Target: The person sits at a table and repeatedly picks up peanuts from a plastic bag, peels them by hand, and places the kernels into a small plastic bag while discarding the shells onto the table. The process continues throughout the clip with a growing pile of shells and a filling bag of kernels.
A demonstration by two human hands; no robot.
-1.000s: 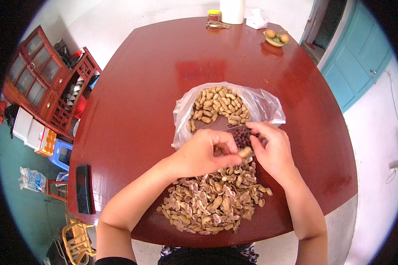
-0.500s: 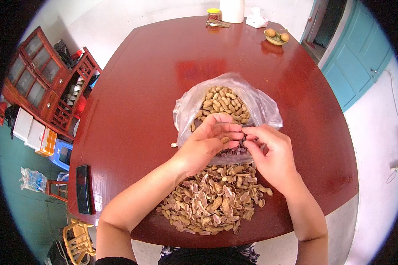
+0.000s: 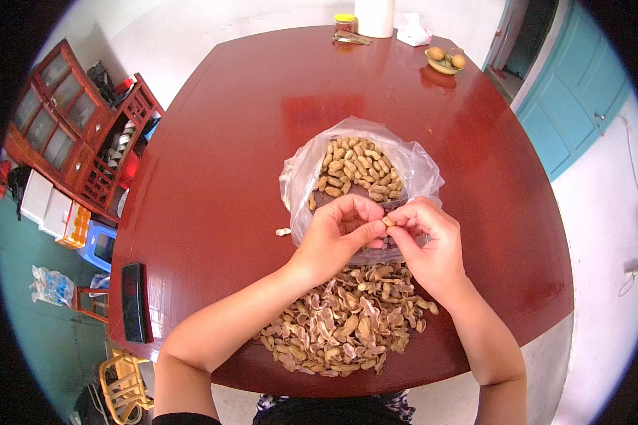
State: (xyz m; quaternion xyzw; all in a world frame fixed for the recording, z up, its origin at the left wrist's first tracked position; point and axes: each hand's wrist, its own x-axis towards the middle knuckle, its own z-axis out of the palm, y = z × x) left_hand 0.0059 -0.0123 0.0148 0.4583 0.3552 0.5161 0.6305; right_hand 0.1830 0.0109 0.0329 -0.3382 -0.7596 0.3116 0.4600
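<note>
Between the fingertips of my left hand (image 3: 344,230) and my right hand (image 3: 429,237) is a peanut (image 3: 388,222), pinched by both at once. The two hands meet over the near part of a clear plastic bag (image 3: 306,173). Unshelled peanuts (image 3: 358,164) lie in the far part of that bag. Dark shelled kernels in its near part are mostly hidden under my hands. Below my wrists, a broad heap of cracked peanut shells (image 3: 347,326) spreads close to the table's near edge. One pale shell piece (image 3: 283,231) lies just left of the bag.
The dark red table (image 3: 213,170) carries a black phone (image 3: 133,303) at its left edge. Along the far side stand a yellow-lidded jar (image 3: 344,23), a white cylindrical container (image 3: 374,18), a tissue pack (image 3: 414,32) and a bowl of fruit (image 3: 443,65).
My left fingers have curled in from being stretched out, and the peanut has come up between both hands' fingertips. The right hand has shifted slightly. The bag's right side has settled inward a little.
</note>
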